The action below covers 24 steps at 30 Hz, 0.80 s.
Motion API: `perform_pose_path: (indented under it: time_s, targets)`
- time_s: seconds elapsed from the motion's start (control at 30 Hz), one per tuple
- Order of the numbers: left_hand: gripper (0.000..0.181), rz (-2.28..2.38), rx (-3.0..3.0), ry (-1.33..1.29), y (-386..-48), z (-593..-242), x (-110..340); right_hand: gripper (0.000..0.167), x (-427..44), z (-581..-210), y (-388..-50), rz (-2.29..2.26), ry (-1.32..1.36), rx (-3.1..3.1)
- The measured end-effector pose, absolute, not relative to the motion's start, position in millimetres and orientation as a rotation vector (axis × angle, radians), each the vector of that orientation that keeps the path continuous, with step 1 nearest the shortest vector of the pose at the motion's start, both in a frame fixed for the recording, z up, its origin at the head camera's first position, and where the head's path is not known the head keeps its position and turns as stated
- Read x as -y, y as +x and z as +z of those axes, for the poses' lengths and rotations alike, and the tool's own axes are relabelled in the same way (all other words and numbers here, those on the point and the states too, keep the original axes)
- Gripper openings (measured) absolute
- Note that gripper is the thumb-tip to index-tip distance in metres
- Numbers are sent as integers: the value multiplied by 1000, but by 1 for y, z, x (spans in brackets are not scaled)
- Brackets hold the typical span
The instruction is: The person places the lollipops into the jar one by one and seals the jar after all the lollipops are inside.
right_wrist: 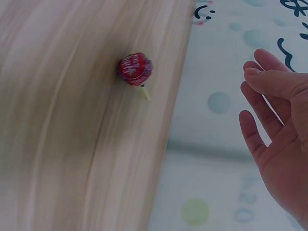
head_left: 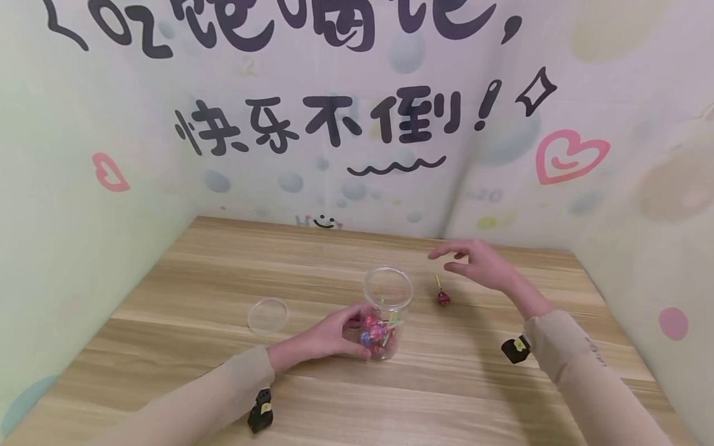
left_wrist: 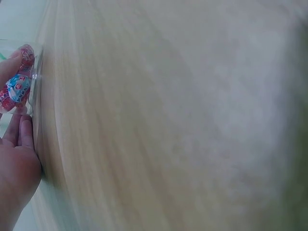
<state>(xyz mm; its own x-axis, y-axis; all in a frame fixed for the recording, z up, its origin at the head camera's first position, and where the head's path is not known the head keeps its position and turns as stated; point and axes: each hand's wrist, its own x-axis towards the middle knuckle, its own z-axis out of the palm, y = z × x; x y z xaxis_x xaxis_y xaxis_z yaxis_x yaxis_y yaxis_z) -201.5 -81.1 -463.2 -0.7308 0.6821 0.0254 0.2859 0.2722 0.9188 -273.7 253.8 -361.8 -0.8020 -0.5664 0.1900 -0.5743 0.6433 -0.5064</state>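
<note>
**Left hand gripping the lidless jar, right hand hovering by a lone lollipop**

Taking the jar as the clock's centre in the head view, and 6 as the person's side: the work is looking partway along; several wrapped lollipops are already lying in the jar's lower part, one lollipop is lying outside it, and the lid is resting off the jar; so the stray sweet and the lid seem to be what is remaining.

Nearest, at about 8 o'clock, the left hand is gripping the jar low down, its thumb and fingers curling round the clear wall; the jar is standing upright on the wooden table; the lid is lying flat at 9 o'clock, well apart from it.

The lone lollipop is lying near the jar, just short of 3 o'clock, its stick pointing towards 12; beyond it, at 2 o'clock, the right hand is hovering above the table, its fingers bending loosely and spreading a little, holding and touching nothing.

Farthest, towards 12, the lettered wall is rising behind the table.
</note>
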Motion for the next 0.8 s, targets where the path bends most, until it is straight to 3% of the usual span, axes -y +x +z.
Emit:
perform_pose_path:
  time_s: [0.8]
  targets:
    - [71,1445,-2169,864,-203,-465,81,36,-272,-425,-284,929,969,2943]
